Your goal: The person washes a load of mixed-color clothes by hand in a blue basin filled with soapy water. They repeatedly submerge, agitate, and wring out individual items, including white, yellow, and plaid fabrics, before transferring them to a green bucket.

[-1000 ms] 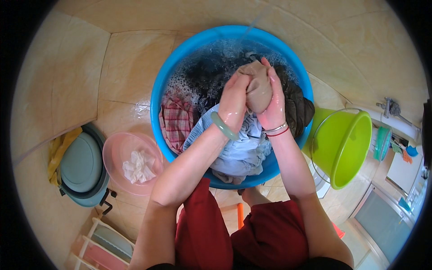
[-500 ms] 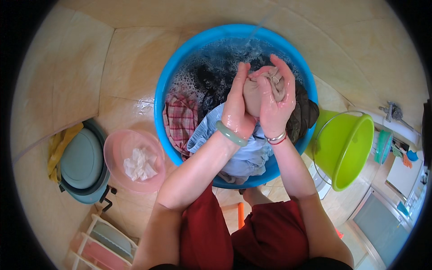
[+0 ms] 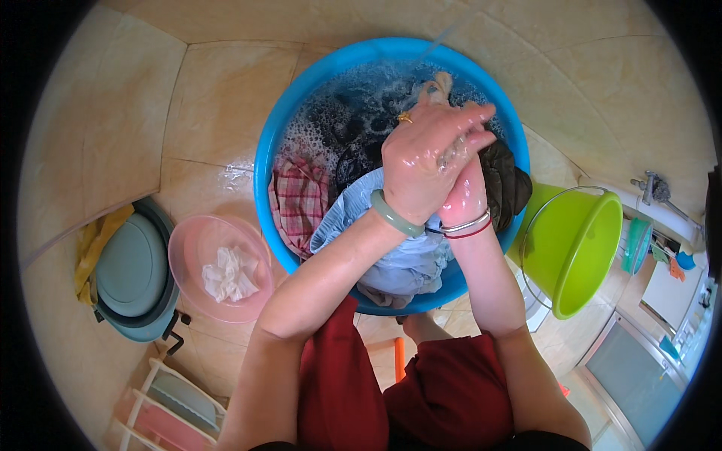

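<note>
Over a round blue basin [image 3: 265, 177], my two wet hands press together on a beige cloth [image 3: 436, 87]. My left hand [image 3: 421, 158], with a green bangle at the wrist and a gold ring, lies on top with its fingers closed. Beneath it, my right hand [image 3: 468, 188] is partly hidden and closed on the same cloth. Most of the cloth is hidden between the palms; one end sticks out at the far side. In the basin's sudsy water lie a red plaid garment [image 3: 298, 199], a light blue garment [image 3: 406, 267], a dark brown garment [image 3: 505, 180] and black cloth [image 3: 350, 124].
A pink basin [image 3: 184, 289] with crumpled white cloth [image 3: 229, 274] stands on the left, beside grey-green basins [image 3: 134, 265] draped with yellow cloth [image 3: 94, 255]. A tipped lime-green bucket [image 3: 556, 255] is on the right. A rack [image 3: 177, 410] is near left; wall taps [image 3: 656, 188] are far right.
My left hand has rolled over the top of my right hand. The cloth, bunched between upright palms before, is now squeezed between them with an end poking out.
</note>
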Tool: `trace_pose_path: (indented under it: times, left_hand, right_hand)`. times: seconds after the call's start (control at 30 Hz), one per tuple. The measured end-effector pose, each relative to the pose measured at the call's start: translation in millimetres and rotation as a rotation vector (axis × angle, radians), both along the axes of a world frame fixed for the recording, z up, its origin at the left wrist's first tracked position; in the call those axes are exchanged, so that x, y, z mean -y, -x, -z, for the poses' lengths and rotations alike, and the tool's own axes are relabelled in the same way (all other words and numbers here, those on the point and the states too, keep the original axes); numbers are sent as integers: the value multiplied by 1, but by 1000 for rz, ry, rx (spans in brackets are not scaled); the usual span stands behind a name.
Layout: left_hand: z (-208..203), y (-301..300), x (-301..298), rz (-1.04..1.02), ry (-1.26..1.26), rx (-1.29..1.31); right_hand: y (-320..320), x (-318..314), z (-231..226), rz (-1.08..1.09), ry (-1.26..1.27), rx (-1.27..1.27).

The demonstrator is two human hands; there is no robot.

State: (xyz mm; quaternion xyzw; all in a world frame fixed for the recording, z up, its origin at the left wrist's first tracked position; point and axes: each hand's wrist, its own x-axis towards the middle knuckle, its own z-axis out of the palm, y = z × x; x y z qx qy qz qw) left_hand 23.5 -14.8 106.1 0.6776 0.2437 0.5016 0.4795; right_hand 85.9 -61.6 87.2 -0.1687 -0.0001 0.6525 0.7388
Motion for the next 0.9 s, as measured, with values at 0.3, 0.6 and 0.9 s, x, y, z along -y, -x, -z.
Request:
trace_pose_path:
  times: [0.3,0.6,0.9]
  left_hand:
    - [0,5,6,147,-445,3]
    - [5,11,24,216,-433,-42]
    - [15,6,25,176,-395,-78]
  right_hand:
    - [-16,0,31,-187,-204,-100]
    - [-6,5,14,-113,94,-151]
    - [1,36,31,70,496,355]
